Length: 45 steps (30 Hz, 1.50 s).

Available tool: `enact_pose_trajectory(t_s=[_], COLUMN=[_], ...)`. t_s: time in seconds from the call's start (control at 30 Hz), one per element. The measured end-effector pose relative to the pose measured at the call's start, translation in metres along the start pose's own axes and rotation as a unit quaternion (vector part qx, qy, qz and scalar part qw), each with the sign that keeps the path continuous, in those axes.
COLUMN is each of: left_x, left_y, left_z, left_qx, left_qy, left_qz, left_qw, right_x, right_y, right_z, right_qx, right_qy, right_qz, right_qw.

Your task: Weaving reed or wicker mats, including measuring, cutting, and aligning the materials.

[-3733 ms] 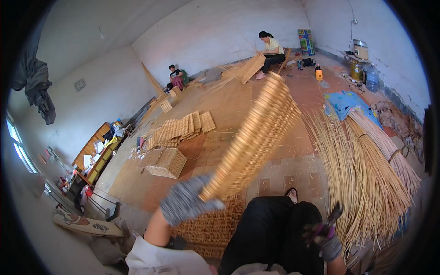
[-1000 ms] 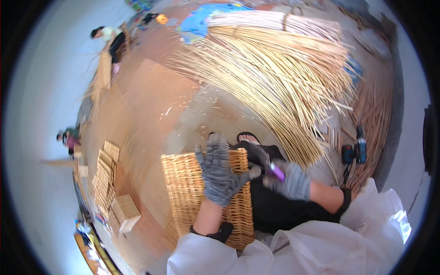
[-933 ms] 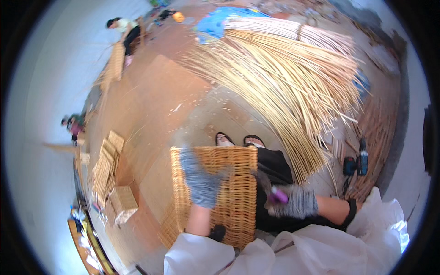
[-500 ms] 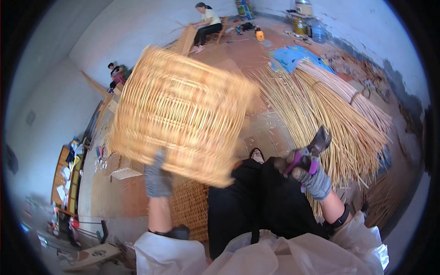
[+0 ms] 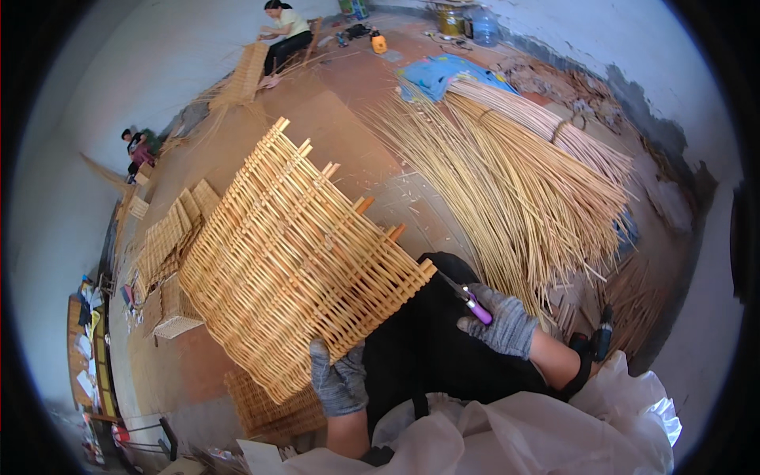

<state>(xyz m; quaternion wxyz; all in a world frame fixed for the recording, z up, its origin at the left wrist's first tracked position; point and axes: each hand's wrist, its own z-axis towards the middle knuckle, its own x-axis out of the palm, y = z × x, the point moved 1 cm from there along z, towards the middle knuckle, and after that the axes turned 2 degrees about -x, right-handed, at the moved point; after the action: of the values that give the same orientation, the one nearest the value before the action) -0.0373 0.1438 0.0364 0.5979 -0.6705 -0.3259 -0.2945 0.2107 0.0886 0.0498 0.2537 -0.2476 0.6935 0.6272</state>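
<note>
A woven wicker panel (image 5: 285,269) hangs tilted in front of me, with several thick rod ends sticking out along its right edge. My left hand (image 5: 339,380), in a grey glove, grips its lower edge, thumb on the face that shows. In my right hand (image 5: 505,323), also gloved, are pruning shears (image 5: 476,307) with purple handles. Their blades point up and left at the panel's right corner, by the end of a rod; whether they touch it I cannot tell. My fingers partly hide the handles.
Long bundles of peeled rods (image 5: 507,182) lie to the right, with a blue cloth (image 5: 443,75) at their far end. Woven panels (image 5: 170,237) are stacked at left; another wicker piece (image 5: 269,404) lies below my panel. Two people (image 5: 286,36) sit working farther off.
The panel has turned and come lower, and its rod ends now face right. My right hand has moved left with the shears, bringing their blades to the panel's corner.
</note>
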Motion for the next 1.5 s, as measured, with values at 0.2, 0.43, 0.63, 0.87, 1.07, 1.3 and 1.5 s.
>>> enact_pose_trajectory(t_s=[0.2,0.43,0.63,0.87,1.07,1.3,1.5], left_x=[0.005,0.004,-0.028,-0.099,-0.006,-0.037,-0.049], left_y=[0.003,0.015,0.008,0.002,-0.028,-0.017,-0.008], left_z=[-0.006,0.001,0.005,0.051,0.032,0.06,0.029], left_qx=[0.002,-0.039,0.01,0.104,-0.092,-0.029,-0.165], left_qy=[0.017,-0.037,0.013,0.082,0.37,0.287,0.246], left_qz=[-0.009,-0.009,-0.005,0.394,0.334,0.445,0.082], left_qw=[1.0,0.999,1.0,0.91,0.862,0.847,0.952], right_x=[-0.001,0.009,0.023,-0.005,-0.034,-0.007,0.002], right_y=[-0.001,-0.001,-0.005,-0.077,-0.02,-0.091,-0.053], right_z=[-0.002,0.008,0.011,0.013,0.046,0.073,0.068], right_qx=[-0.03,0.05,0.043,0.009,0.056,0.045,-0.061], right_qy=[-0.046,0.003,-0.072,0.067,-0.047,0.067,-0.013], right_qz=[0.018,0.637,0.568,0.742,0.757,0.732,0.779], right_qw=[0.998,0.769,0.818,0.667,0.649,0.677,0.623])
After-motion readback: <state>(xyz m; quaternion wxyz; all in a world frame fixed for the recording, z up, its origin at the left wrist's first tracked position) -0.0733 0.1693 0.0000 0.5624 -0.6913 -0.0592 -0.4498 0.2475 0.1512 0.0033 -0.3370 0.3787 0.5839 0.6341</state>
